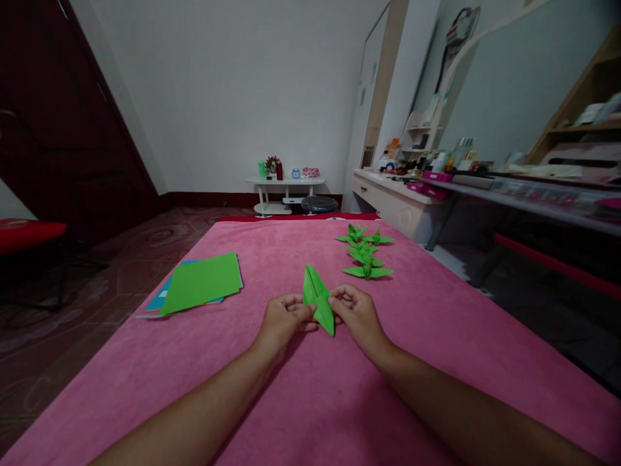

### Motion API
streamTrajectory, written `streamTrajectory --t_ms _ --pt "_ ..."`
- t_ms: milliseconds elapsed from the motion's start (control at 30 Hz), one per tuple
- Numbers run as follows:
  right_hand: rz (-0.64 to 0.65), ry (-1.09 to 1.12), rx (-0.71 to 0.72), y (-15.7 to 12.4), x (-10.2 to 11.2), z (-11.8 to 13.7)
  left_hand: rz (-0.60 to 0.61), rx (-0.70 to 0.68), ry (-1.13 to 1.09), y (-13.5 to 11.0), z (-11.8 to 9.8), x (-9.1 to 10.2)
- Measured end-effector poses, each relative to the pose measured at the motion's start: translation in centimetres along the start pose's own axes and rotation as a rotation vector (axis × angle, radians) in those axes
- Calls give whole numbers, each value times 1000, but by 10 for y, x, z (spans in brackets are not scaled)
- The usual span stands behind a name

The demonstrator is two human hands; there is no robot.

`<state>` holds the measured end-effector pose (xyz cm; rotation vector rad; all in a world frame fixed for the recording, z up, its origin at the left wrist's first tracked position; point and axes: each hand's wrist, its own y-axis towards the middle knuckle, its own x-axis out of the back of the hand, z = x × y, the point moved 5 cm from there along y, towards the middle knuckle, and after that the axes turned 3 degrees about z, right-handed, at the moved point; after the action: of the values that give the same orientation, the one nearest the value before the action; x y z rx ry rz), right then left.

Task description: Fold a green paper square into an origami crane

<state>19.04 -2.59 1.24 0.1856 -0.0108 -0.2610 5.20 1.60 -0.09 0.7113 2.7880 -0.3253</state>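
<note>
A green folded paper (316, 292), long and diamond-shaped with a crease or slit along its upper half, is held just above the pink cloth. My left hand (287, 318) pinches its left edge, thumb on top and fingers underneath. On the opposite edge, my right hand (355, 312) grips it between thumb and curled fingers. Beyond the right hand sit several finished green origami cranes (367, 270), close together in a rough column. To the left lies a stack of paper sheets (204, 281), green on top, with blue and other colours showing below.
The pink cloth (272, 401) covers the surface under my hands. A low white table (286, 182) with small items stands by the far wall. On the right are a cluttered white dresser (392, 194) and a long table (528, 200); a red stool (29, 236) is at left.
</note>
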Motion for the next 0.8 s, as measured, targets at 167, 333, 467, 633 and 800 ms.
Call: streamTrajectory --t_ms 167,333,467,633,800 --pt "-17 -159 106 -1 1 3 43 -17 8 -3 -3 -3" --pt "-8 -294 159 -6 -3 9 18 -30 61 -4 -8 -5" --pt "8 -173 119 -6 -3 11 19 -26 55 -5 -7 -5" --pt "46 62 -3 -2 -3 5 20 -25 64 -4 -5 -3" --pt "37 39 8 -3 -3 8 17 -28 58 -4 -7 -4"
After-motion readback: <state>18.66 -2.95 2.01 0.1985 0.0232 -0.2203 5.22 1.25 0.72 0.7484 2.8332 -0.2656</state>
